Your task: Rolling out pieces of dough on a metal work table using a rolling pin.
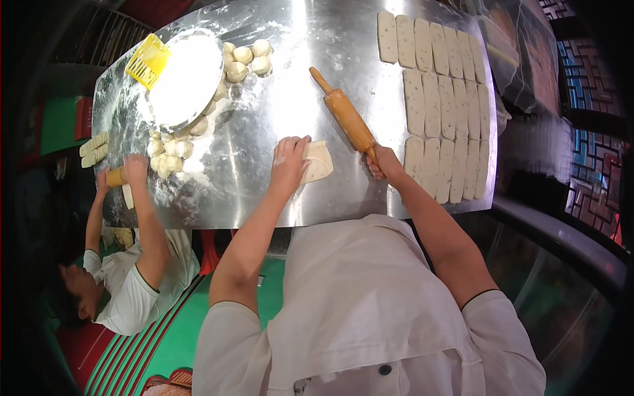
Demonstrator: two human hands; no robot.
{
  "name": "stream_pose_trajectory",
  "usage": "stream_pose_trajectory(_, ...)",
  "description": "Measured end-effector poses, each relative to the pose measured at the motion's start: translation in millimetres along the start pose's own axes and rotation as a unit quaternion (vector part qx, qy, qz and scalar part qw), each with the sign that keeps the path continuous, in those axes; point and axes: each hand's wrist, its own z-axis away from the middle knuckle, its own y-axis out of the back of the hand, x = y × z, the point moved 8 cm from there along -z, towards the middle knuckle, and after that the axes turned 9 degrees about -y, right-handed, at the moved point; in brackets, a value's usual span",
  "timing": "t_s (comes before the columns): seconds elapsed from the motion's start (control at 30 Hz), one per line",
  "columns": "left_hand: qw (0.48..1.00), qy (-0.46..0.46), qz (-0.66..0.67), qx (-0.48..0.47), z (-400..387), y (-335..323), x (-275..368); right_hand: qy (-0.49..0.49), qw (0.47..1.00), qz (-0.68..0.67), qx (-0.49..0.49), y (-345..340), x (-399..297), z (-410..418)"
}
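My right hand (386, 163) grips the near handle of a wooden rolling pin (349, 119), which slants away to the upper left over the steel table. My left hand (290, 159) rests against the left side of a folded, flattened piece of dough (318, 162); whether the fingers pinch it or only press on it is hard to tell. Dark specks show on that dough. On the right part of the table lie three rows of long, flat, speckled dough strips (425, 101), set side by side.
A large round pan of white flour (185, 81) holds a yellow plastic basket (149, 60) at its edge. Dough balls (237, 72) sit around the pan. At far left a co-worker's hands (134, 168) hold a rolling pin (116, 177) over dough, near small strips (94, 148).
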Motion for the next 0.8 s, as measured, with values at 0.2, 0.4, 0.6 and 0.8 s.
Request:
stream_pose_trajectory(0.2,0.998,-0.021,0.011,-0.061,0,-7,3,0.006,1.000,-0.005,0.000,1,1,-2)
stream_pose_trajectory(0.4,0.999,-0.027,0.029,-0.038,29,-7,38,0.009,1.000,-0.001,-0.016,0,1,-1)
stream_pose_trajectory(0.6,0.995,0.088,0.040,-0.001,29,2,-4,-0.006,1.000,-0.004,-0.013,2,0,0)
stream_pose_trajectory(0.8,0.989,0.004,-0.108,-0.103,6,-42,35,-0.007,1.000,0.012,-0.009,-5,-2,3)
